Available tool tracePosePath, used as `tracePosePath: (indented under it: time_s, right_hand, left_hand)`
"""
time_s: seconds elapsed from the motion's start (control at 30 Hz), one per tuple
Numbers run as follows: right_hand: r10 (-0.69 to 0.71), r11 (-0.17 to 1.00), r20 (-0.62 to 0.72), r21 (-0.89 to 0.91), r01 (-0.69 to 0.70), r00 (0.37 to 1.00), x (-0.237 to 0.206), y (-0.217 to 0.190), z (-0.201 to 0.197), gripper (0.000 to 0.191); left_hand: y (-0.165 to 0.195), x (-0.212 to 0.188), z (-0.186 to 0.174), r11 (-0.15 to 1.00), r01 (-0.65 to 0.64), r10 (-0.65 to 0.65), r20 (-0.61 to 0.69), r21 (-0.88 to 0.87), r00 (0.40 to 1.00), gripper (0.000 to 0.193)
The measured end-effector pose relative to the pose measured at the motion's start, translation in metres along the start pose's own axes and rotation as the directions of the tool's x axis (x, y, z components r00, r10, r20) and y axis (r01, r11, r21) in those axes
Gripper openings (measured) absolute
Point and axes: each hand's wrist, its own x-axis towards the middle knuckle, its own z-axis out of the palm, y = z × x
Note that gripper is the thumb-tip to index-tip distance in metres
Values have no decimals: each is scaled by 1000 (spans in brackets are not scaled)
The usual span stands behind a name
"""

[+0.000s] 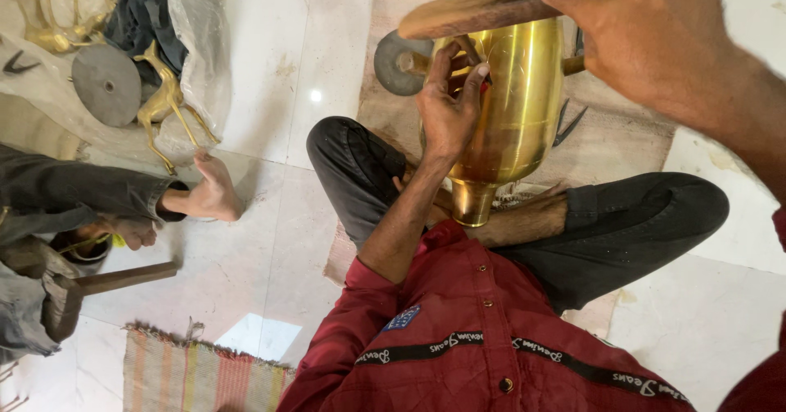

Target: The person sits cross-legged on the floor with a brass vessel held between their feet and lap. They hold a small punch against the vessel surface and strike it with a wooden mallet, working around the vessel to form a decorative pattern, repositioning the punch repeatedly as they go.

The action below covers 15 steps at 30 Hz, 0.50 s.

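A tall polished brass vase (524, 92) lies between my crossed legs in dark trousers, its neck pointing toward me. My left hand (449, 113) rests on the vase's left side, fingers pinched around a small dark chisel-like tool (477, 61) set against the metal. My right hand (655, 35), blurred and close to the camera at the top right, grips a brown wooden mallet (483, 9) that lies across the top of the vase.
Another person sits at the left; a bare foot (214, 192) and a hand (135, 232) show, with a wooden mallet (115, 282) beside them. Brass deer figures (164, 101) and a grey disc (106, 84) lie on plastic sheeting. A striped rug (196, 375) lies at the lower left.
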Motion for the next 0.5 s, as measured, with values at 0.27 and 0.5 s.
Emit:
tracePosePath:
  time_s: [0.27, 0.5]
  right_hand:
    - [38, 999, 10, 8, -38, 999, -2, -2, -1, 61]
    - [21, 1000, -25, 23, -20, 999, -6, -2, -2, 56]
  left_hand:
    - [-3, -2, 3, 997, 60, -61, -12, -40, 998, 48]
    - [-2, -5, 4, 1000, 10, -10, -22, 25, 1000, 47]
